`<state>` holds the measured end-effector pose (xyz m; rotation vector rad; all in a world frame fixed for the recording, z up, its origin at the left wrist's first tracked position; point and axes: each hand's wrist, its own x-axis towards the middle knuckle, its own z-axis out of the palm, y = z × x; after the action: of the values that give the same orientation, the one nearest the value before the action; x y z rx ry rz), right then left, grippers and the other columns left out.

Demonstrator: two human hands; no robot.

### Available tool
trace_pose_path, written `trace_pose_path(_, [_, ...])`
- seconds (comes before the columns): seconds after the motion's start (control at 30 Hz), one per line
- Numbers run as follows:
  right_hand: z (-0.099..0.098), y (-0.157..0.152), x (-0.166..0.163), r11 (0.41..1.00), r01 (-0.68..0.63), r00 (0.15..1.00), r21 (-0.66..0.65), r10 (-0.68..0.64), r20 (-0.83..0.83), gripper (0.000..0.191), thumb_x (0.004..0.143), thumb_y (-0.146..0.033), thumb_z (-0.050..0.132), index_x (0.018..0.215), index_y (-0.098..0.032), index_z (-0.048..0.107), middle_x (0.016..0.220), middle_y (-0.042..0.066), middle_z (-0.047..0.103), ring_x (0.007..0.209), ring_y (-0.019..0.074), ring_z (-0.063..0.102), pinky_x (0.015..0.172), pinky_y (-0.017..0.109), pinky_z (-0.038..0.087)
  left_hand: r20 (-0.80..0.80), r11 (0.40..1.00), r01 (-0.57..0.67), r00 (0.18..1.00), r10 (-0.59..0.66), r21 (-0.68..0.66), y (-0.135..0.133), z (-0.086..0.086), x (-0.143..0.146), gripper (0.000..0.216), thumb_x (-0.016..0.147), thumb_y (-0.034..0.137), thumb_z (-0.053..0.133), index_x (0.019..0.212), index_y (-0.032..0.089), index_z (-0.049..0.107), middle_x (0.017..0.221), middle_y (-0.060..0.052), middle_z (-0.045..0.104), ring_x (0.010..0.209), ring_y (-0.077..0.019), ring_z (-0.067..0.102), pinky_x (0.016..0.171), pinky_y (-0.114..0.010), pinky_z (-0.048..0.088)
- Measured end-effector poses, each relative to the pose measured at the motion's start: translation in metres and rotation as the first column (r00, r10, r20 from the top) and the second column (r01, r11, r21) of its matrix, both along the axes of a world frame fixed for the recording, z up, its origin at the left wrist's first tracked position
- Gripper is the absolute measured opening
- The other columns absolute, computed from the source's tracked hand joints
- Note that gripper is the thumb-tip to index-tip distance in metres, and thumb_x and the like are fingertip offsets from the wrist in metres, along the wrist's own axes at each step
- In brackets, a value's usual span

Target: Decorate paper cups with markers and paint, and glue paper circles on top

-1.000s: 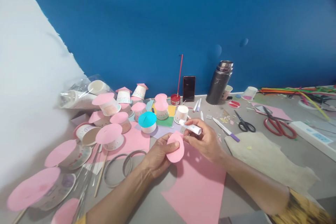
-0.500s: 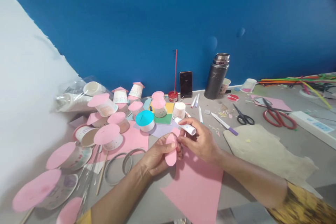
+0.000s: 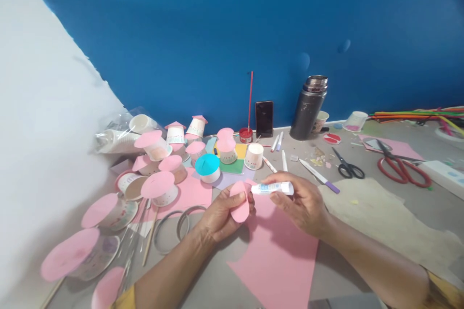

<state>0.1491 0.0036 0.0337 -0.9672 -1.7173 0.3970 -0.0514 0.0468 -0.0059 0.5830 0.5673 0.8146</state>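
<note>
My left hand [image 3: 223, 215] pinches a rounded pink paper piece [image 3: 239, 208], thumb on its face. In my right hand [image 3: 302, 203] is a white glue stick [image 3: 272, 189], held level, its tip at the right edge of the pink piece; whether they touch I cannot tell. A cut sheet of pink paper [image 3: 275, 260] lies on the table below both hands. Just beyond them stands an upturned white paper cup [image 3: 254, 156]. To its left is a cup with a blue paper top [image 3: 207, 168].
Several paper cups with pink tops [image 3: 158, 186] crowd the left side, near grey tape rings [image 3: 170, 231]. A dark flask [image 3: 309, 108] and a phone [image 3: 264, 119] stand by the wall. Black scissors [image 3: 348, 166], red-handled scissors [image 3: 402, 169] and a power strip [image 3: 444, 178] lie right.
The glue stick has turned from slanting to nearly level, its tip now at the pink piece. The pink piece shows more of its face. The whole view has shifted slightly.
</note>
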Motion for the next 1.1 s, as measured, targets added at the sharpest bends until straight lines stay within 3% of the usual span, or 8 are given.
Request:
trace_pose_path(0.23, [-0.012, 0.009, -0.002, 0.957, -0.081, 0.974, 0.279, 0.017, 0.226, 0.016, 0.104, -0.032, 0.057, 0.113, -0.021, 0.064, 0.088, 0.005, 0.077, 0.067, 0.0157, 0.066, 0.061, 0.027, 0.051, -0.031, 0.995, -0.007, 0.999, 0.01, 0.104, -0.003, 0.0, 0.004, 0.029, 0.069, 0.027, 0.094, 0.085, 0.01, 0.078, 0.071, -0.005, 0.072, 0.064, -0.0124, 0.066, 0.063, -0.02, 0.053])
trace_pose_path(0.43, [-0.012, 0.009, -0.001, 0.925, -0.085, 0.928, 0.37, -0.061, 0.368, 0.013, 0.106, -0.027, 0.052, 0.114, -0.02, 0.059, 0.083, 0.006, 0.074, 0.068, 0.0184, 0.064, 0.06, 0.03, 0.047, -0.056, 0.991, -0.006, 0.998, 0.013, 0.133, -0.005, 0.002, 0.002, 0.027, 0.07, 0.028, 0.093, 0.083, 0.01, 0.079, 0.075, -0.008, 0.075, 0.069, -0.0164, 0.068, 0.068, -0.024, 0.054])
trace_pose_path(0.83, [-0.018, 0.009, -0.004, 0.924, -0.038, 0.94, 0.38, -0.095, 0.326, 0.009, 0.105, -0.026, 0.055, 0.111, -0.02, 0.059, 0.082, 0.005, 0.073, 0.067, 0.0181, 0.064, 0.063, 0.029, 0.048, -0.087, 0.994, -0.004, 0.996, 0.014, 0.113, -0.007, 0.0, 0.003, 0.028, 0.068, 0.03, 0.094, 0.081, 0.01, 0.079, 0.072, -0.007, 0.074, 0.067, -0.0145, 0.066, 0.067, -0.023, 0.052])
trace_pose_path(1.0, [-0.018, 0.007, -0.005, 0.934, -0.071, 0.947, 0.35, -0.047, 0.318, 0.013, 0.106, -0.028, 0.052, 0.11, -0.02, 0.061, 0.077, 0.003, 0.072, 0.062, 0.0167, 0.064, 0.059, 0.027, 0.047, -0.09, 0.997, 0.009, 0.996, -0.002, 0.077, -0.006, 0.0, 0.001, 0.029, 0.067, 0.03, 0.095, 0.08, 0.01, 0.079, 0.071, -0.007, 0.073, 0.064, -0.0129, 0.065, 0.065, -0.022, 0.052])
trace_pose_path(1.1, [-0.018, 0.01, -0.002, 0.962, 0.007, 0.96, 0.272, -0.083, 0.268, 0.014, 0.104, -0.03, 0.056, 0.107, -0.021, 0.065, 0.084, 0.005, 0.076, 0.068, 0.0176, 0.068, 0.062, 0.028, 0.05, -0.095, 0.996, 0.033, 0.995, -0.025, 0.077, -0.006, -0.002, 0.0, 0.03, 0.066, 0.031, 0.095, 0.079, 0.01, 0.078, 0.07, -0.006, 0.072, 0.062, -0.0136, 0.065, 0.063, -0.024, 0.053])
